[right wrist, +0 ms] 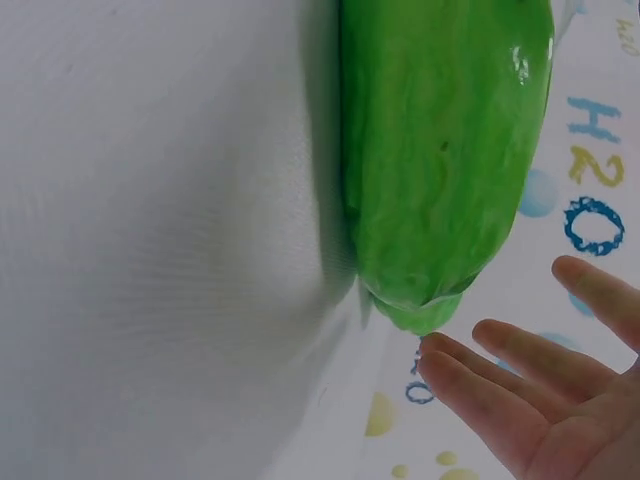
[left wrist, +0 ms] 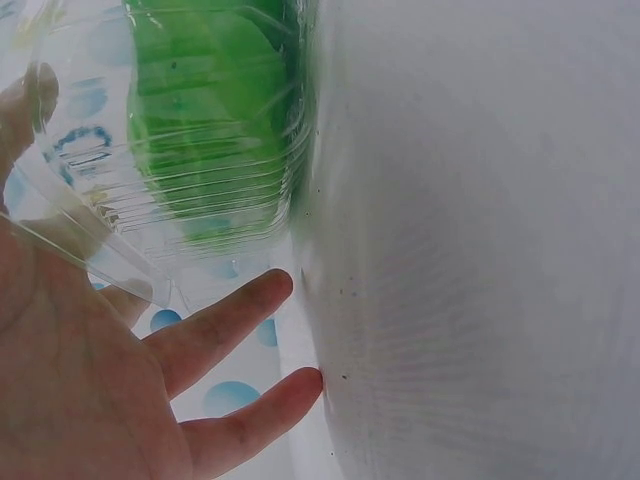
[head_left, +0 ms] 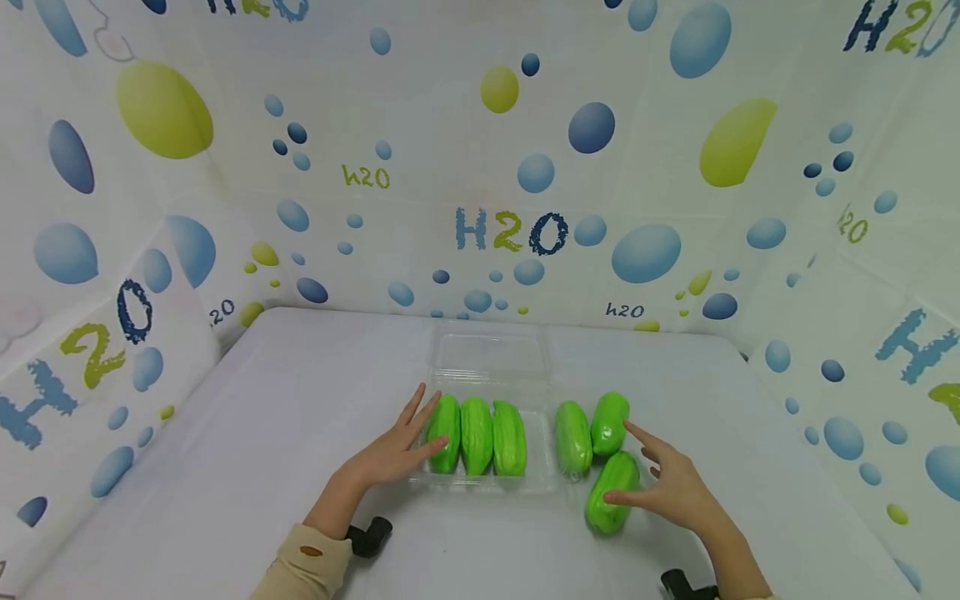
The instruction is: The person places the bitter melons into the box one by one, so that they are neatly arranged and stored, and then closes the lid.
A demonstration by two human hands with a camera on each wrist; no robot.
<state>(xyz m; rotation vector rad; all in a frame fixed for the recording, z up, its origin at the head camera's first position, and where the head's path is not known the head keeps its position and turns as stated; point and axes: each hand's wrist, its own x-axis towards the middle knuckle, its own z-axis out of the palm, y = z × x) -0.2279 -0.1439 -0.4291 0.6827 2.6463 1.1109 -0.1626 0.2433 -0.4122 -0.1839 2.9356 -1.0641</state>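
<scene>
Both hands lie spread on the table [head_left: 247, 433]. Left hand [head_left: 393, 450], fingers straight, touches the clear tray [head_left: 487, 358] holding three green gourds [head_left: 477, 435]. Right hand [head_left: 667, 483], fingers relaxed, touches the nearest loose gourd [head_left: 611, 492] beside two others [head_left: 592, 429].

Bare table [head_left: 300, 433] left and right — gourds [head_left: 573, 437] between.

- Left hand [head_left: 395, 450] lies flat – fingers straight and spread, beige sleeve at the wrist.
- Right hand [head_left: 672, 486] hovers open – fingers loosely extended.
</scene>
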